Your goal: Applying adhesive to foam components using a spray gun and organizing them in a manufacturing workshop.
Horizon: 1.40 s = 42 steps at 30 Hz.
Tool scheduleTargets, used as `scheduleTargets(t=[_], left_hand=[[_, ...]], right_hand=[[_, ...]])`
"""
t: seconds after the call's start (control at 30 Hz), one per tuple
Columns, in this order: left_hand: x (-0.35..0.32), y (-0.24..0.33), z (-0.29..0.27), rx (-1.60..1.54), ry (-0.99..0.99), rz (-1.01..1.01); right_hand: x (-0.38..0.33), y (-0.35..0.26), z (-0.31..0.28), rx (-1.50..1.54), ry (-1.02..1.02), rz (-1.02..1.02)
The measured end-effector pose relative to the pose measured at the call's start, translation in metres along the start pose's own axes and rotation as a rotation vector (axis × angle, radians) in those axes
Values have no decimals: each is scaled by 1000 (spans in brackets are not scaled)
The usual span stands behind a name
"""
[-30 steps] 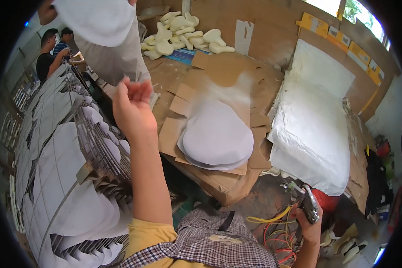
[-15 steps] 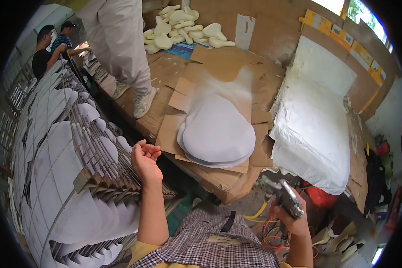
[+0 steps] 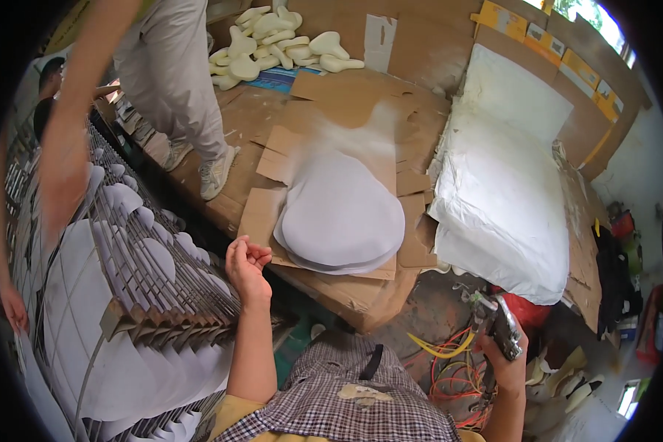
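Observation:
My right hand (image 3: 507, 361) grips a metal spray gun (image 3: 502, 328), held low at the right beyond the cardboard-covered table's edge. My left hand (image 3: 248, 271) is raised near the table's front left corner, empty, its fingers loosely curled and apart. In front of me lies a stack of pale grey, rounded sheets (image 3: 342, 214), narrower at the far end. It rests on a flattened piece of cardboard (image 3: 261, 214) dusted with white overspray.
At left stands a wire rack (image 3: 136, 320) holding many pale sheets. Another person (image 3: 180, 74) stands beyond it, an arm (image 3: 70, 147) reaching over it. Cream saddle-shaped pads (image 3: 272, 44) lie behind; a white-covered block (image 3: 504, 191) sits right. Hoses (image 3: 449, 368) tangle on the floor.
The other person's arms have come in over the rack at the left. My right hand and the spray gun have moved to the right. The view has shifted slightly.

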<state>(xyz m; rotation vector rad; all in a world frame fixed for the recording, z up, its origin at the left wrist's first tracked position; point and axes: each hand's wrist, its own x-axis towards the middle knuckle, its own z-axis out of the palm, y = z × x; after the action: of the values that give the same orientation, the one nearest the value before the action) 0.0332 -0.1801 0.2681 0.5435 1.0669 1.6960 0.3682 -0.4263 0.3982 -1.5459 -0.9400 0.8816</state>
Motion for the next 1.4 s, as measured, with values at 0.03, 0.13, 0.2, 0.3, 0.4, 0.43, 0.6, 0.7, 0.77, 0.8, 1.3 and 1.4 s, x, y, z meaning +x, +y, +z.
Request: scheduleTargets(t=[0.03,0.13,0.2,0.3,0.4,0.43,0.6,0.7,0.77,0.8,1.3,1.4], left_hand=[[1,-4,1,8,1,-22],[8,-20,-2,25,8,-51],[12,-32,-7,45,10,-68],[17,-53,-15,116,15,-111],[31,-78,-26,212,30,-176],[35,-87,-31,272,2,-194],[70,-147,-57,658,-45,-102],[72,-159,-49,921,-49,-8],[74,-160,-41,1130,-98,18],[71,-158,-29,1128,-112,15],[66,-134,-1,1419,-59,287],[65,-127,5,1357,-40,291]], right_hand=[[-5,3,-4,-36,-8,8],[-13,4,-6,-35,-34,55],[-14,-7,-1,3,-181,158],[-5,0,5,-8,-239,122],[13,-6,18,66,-207,46],[20,-14,22,88,-196,1],[37,-24,24,67,-185,-112],[24,-17,9,-88,-300,-13],[18,-15,6,-87,-337,92],[20,-16,6,-90,-324,95],[21,0,2,-5,-129,33],[14,-3,-5,10,-264,114]])
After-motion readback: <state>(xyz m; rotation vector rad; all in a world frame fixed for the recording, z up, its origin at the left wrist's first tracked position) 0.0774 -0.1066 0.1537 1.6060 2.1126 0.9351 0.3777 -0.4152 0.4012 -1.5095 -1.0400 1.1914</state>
